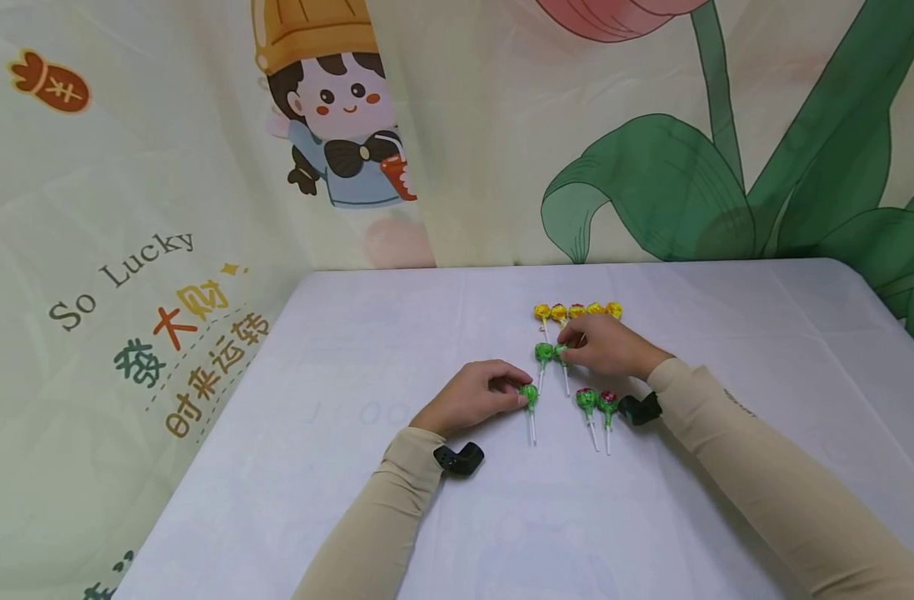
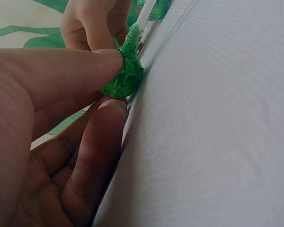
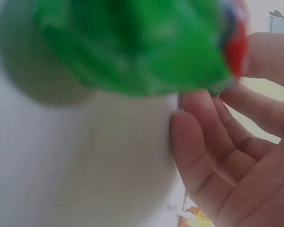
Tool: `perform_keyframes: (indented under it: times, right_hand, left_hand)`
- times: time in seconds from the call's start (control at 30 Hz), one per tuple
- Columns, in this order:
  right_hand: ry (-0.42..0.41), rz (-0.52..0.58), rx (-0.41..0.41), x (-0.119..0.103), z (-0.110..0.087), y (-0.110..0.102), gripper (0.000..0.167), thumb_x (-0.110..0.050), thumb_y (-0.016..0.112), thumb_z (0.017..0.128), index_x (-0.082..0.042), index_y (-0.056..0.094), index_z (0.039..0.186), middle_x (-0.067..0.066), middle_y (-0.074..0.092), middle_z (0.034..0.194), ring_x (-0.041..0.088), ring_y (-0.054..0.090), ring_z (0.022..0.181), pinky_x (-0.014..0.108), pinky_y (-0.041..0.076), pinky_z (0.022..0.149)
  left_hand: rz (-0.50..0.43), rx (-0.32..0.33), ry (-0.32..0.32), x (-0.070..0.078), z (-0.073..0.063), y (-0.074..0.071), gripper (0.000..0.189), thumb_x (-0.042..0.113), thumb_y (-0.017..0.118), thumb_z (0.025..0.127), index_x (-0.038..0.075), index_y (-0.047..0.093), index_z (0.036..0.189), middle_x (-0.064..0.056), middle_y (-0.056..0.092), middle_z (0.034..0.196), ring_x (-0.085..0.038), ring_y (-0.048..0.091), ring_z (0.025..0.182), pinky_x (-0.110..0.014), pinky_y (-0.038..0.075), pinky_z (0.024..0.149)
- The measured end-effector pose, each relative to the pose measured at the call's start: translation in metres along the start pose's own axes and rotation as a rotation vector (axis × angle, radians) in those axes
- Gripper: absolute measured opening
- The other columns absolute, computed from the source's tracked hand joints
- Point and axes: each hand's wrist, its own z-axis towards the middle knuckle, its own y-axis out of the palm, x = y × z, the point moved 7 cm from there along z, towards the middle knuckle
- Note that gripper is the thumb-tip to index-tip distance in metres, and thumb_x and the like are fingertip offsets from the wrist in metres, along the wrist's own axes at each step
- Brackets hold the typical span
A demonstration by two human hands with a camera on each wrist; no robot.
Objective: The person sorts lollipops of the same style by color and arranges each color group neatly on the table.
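Observation:
My left hand (image 1: pixel 477 393) pinches the wrapped head of a green lollipop (image 1: pixel 529 395) between thumb and fingers; its white stick points toward me. In the left wrist view, the thumb presses on the green wrapper (image 2: pixel 125 78) close to the white cloth. My right hand (image 1: pixel 610 346) pinches another green lollipop (image 1: pixel 561 355) at its head, just right of a third green lollipop (image 1: pixel 543 352). Two more lollipops, a green one (image 1: pixel 587 399) and a green-and-red one (image 1: pixel 608 402), lie below the right hand. One blurred green wrapper (image 3: pixel 132 47) fills the top of the right wrist view.
Several yellow lollipops (image 1: pixel 558 312) lie in a row behind the right hand, some with sticks partly hidden by it. A white cloth (image 1: pixel 352 500) covers the table, whose back edge meets a printed curtain (image 1: pixel 486 167).

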Motion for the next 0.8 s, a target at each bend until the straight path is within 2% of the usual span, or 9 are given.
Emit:
perform_keyframes:
  times: [0.27, 0.47, 0.8]
  right_hand:
    - [0.007, -0.012, 0.018, 0.0014, -0.0005, -0.0007, 0.024, -0.017, 0.069, 0.093, -0.005, 0.070, 0.114, 0.004, 0.066, 0.096, 0.022, 0.058, 0.091, 0.039, 0.050, 0.083]
    - [0.037, -0.012, 0.016, 0.0019, -0.0001, -0.0012, 0.025, -0.019, 0.070, 0.093, -0.007, 0.069, 0.115, 0.004, 0.063, 0.093, 0.023, 0.054, 0.087, 0.036, 0.047, 0.076]
    - [0.025, 0.005, 0.006, 0.0016, -0.0001, -0.0009, 0.025, -0.019, 0.072, 0.092, -0.006, 0.069, 0.114, 0.004, 0.062, 0.088, 0.021, 0.053, 0.081, 0.034, 0.045, 0.069]
  left_hand:
    - [0.007, 0.001, 0.004, 0.0000, 0.0002, -0.0003, 0.022, 0.028, 0.076, 0.091, 0.029, 0.073, 0.113, 0.009, 0.068, 0.096, -0.010, 0.063, 0.089, -0.032, 0.051, 0.083]
    - [-0.003, 0.001, 0.012, 0.0019, 0.0005, -0.0012, 0.022, 0.026, 0.076, 0.091, 0.028, 0.073, 0.113, 0.008, 0.068, 0.096, -0.011, 0.063, 0.089, -0.032, 0.051, 0.084]
    - [-0.016, 0.007, 0.013, -0.0010, 0.0005, 0.0004, 0.023, 0.027, 0.077, 0.090, 0.029, 0.073, 0.112, 0.007, 0.068, 0.095, -0.012, 0.062, 0.088, -0.033, 0.050, 0.082]
